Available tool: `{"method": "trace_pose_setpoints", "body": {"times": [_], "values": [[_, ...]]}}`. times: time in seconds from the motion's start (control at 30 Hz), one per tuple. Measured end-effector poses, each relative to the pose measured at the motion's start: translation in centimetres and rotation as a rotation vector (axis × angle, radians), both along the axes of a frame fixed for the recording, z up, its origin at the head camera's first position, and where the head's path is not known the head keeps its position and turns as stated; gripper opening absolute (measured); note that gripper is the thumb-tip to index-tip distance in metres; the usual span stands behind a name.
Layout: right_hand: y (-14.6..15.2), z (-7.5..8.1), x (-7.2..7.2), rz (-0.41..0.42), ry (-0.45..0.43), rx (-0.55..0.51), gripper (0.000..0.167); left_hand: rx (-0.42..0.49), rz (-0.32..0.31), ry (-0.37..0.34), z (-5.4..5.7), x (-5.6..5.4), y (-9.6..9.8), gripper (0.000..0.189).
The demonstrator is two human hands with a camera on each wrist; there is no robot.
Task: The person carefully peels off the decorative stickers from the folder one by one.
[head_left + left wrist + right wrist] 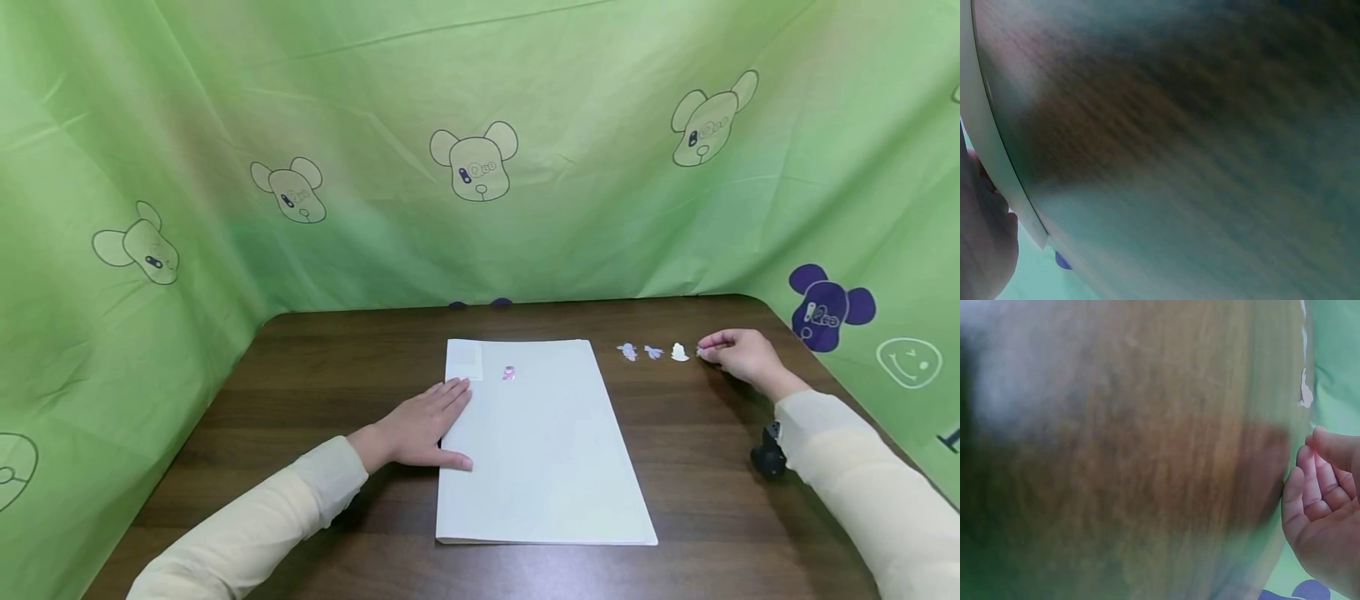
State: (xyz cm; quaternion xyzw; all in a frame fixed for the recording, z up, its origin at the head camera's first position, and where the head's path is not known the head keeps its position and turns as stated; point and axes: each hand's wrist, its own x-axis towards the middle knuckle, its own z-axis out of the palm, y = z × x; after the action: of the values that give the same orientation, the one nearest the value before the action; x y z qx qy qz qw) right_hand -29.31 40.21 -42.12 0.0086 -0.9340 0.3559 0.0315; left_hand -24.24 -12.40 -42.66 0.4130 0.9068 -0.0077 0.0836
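A large white booklet or folded sheet (547, 467) lies on the table, with a small pink sticker-like cutout (509, 373) near its top. My left hand (422, 425) rests on the booklet's left edge, fingers straight and thumb spread. At the right, my right hand (742, 354) pinches a small pale cutout (700, 352) between thumb and fingertips, mostly hidden by them. Beside it runs a row of cutouts: a white one (679, 352) and two bluish winged ones, the nearer (653, 352) and the farther (627, 352). In the right wrist view, the right hand (1325, 500) has its fingers curled toward the thumb.
The dark wooden table (322, 367) has rounded far corners. A green curtain (360, 242) printed with bear heads hangs around its back and sides. A pale rectangle (465, 362) marks the booklet's upper left corner. A black device (768, 451) sits at the right wrist.
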Motion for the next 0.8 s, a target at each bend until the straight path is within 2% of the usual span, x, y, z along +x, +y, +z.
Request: {"method": "trace_pose_setpoints", "body": {"times": [0.5, 0.8], "values": [[0.18, -0.64, -0.69, 0.013, 0.049, 0.151, 0.018, 0.004, -0.005, 0.007, -0.01, -0.03, 0.00, 0.108], [0.26, -0.79, -0.72, 0.023, 0.035, 0.142, 0.020, -0.007, 0.003, 0.003, 0.02, 0.01, 0.11, 0.108]]}}
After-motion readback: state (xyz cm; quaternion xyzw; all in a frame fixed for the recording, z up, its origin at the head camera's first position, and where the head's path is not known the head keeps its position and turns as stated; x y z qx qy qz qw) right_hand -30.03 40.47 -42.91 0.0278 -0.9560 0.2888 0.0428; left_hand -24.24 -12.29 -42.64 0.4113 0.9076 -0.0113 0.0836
